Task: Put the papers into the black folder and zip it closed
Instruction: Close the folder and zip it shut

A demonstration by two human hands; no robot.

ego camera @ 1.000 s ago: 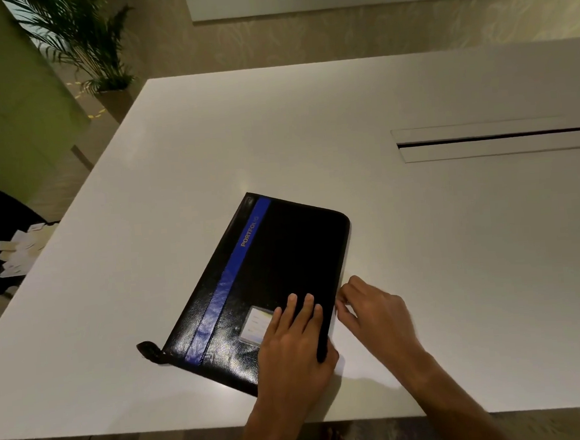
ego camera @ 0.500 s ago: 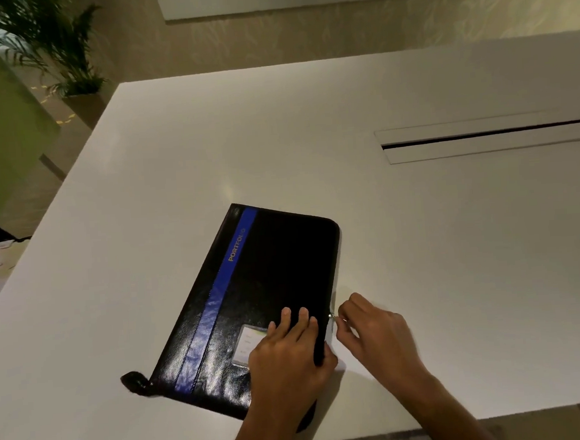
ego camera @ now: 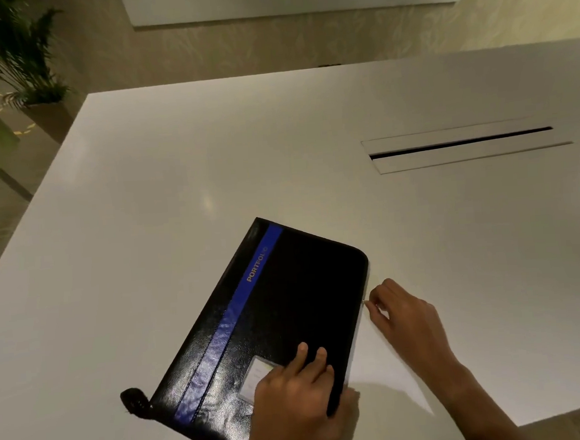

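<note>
Low in the frame, the left hand [ego camera: 294, 401] lies flat on the soft, shiny black folder [ego camera: 271, 320]; the right hand [ego camera: 408, 318] pinches the tiny zipper tab [ego camera: 365, 302], the best spot to pull.

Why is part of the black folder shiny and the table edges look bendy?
In the head view, room light bounces off the glossy near end of the black folder, so it gleams, and a faint bright patch sits on the white table. The wide-angle lens curves the table's straight edges. The left hand and right hand cast soft shadows.
</note>
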